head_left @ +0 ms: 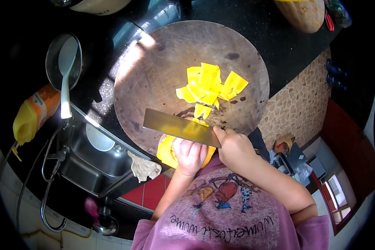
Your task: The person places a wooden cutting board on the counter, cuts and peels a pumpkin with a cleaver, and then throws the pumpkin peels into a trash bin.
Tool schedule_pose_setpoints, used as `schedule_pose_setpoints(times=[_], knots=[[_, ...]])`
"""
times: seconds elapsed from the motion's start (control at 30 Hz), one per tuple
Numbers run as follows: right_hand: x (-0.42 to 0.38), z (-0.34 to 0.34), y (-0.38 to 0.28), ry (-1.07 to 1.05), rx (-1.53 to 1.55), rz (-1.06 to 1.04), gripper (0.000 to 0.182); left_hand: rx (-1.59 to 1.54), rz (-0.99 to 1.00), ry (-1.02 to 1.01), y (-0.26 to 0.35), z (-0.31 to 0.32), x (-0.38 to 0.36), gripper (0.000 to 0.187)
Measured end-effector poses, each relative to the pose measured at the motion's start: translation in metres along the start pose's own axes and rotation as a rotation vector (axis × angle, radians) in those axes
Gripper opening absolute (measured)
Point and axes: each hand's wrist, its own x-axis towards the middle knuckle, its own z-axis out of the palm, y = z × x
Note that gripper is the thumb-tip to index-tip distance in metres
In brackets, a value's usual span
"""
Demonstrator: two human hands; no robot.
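Note:
My right hand (234, 146) is wrapped round the handle of a broad cleaver (175, 126), whose blade reaches leftward over the near part of a round wooden chopping board (154, 83). Just below the blade, my left hand (190, 155) presses with curled fingers on a chunk of orange-yellow pumpkin (166, 152) at the board's near edge. Part of the chunk is hidden by the hand and blade. Beyond the cleaver lies a loose pile of flat pumpkin slices (209, 79), with one small slice (202, 111) close to the blade.
A steel sink (91, 166) with a white bowl (100, 137) in it is on the left, a grey cloth (143, 166) at its edge. Behind it stand a pot (50, 62) with a white ladle (65, 91) and a yellow bottle (27, 121). A larger pumpkin piece (306, 16) lies far right.

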Motion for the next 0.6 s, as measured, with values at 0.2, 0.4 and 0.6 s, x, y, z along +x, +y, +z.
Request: schedule_pose_setpoints(times=[0.2, 0.4, 0.6], knots=[[0.018, 0.017, -0.005, 0.071, -0.01, 0.012, 0.021, -0.035, -0.013, 0.016, -0.001, -0.001, -0.005, 0.024], [0.029, -0.01, 0.015, 0.126, 0.174, -0.068, 0.014, -0.064, -0.003, 0.079, 0.002, 0.001, 0.004, 0.022], [0.022, -0.033, 0.016, 0.249, 0.099, -0.152, 0.029, -0.058, -0.013, 0.044, 0.007, -0.01, 0.002, 0.028]])
